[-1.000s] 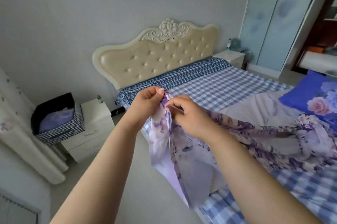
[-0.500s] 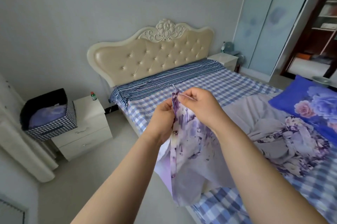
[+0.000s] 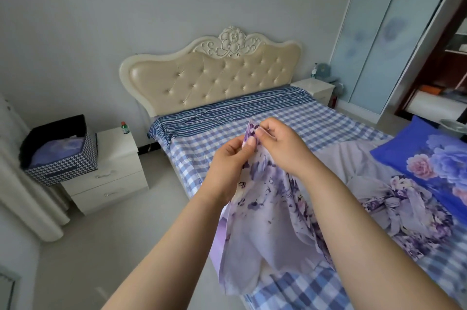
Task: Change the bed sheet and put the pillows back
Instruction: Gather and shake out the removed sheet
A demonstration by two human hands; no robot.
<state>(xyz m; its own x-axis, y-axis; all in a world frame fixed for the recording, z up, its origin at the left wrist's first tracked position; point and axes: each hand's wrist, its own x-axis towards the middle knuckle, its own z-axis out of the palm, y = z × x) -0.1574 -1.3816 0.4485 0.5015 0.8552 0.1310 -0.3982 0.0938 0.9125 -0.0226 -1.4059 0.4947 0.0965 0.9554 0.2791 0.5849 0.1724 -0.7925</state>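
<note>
Both hands were up over the near side of the bed, working one corner of the lilac floral sheet point(image 3: 273, 221). The left hand point(image 3: 228, 165) pinched the cloth edge between thumb and fingers, and the right hand point(image 3: 283, 148) pinched the same corner just above it, the two almost touching. From that grip the sheet hung down over the mattress edge, and the rest of it lay bunched on the blue checked mattress cover point(image 3: 298, 117), near the blue rose-print pillow point(image 3: 434, 163) at the foot-end right.

By the look of it, the step in hand was finding a corner of the fresh sheet before spreading it. The next move would likely call for drawing the hands apart along the hem and casting the cloth toward the tufted headboard point(image 3: 214, 77), where a dark striped band point(image 3: 227, 110) lay across the mattress.

On the left bedside cabinet point(image 3: 111, 165) stood a houndstooth storage box point(image 3: 63, 165), open-topped, with folded purple fabric inside; a small green-capped bottle point(image 3: 123, 127) stood beside it.
</note>
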